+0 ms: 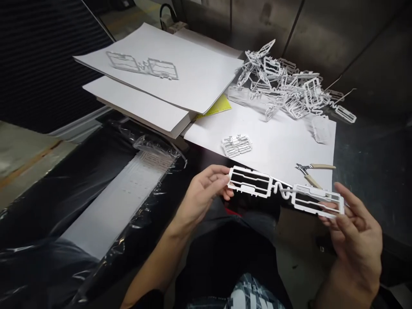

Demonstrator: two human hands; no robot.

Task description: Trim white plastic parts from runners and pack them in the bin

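Note:
A white plastic part (271, 189) is stretched between my hands: two slatted rectangular frames joined by a wavy runner. My left hand (207, 189) pinches its left end between thumb and fingers. At the other end, my right hand (354, 223) grips the right frame's outer edge, thumb in front. Just beyond the part lie side cutters (310, 171) with beige handles, jaws spread, on a white sheet (283, 146). A small stack of separate slatted frames (237, 146) rests on that sheet near its front edge.
A tangled heap of similar white parts (289, 86) covers the back right. Stacked white sheets (193, 81) stand at the left, with one joined pair of frames (143, 65) on top and a yellow piece (217, 106) beneath. Lower left, black plastic (28, 240) surrounds a pale panel (112, 206).

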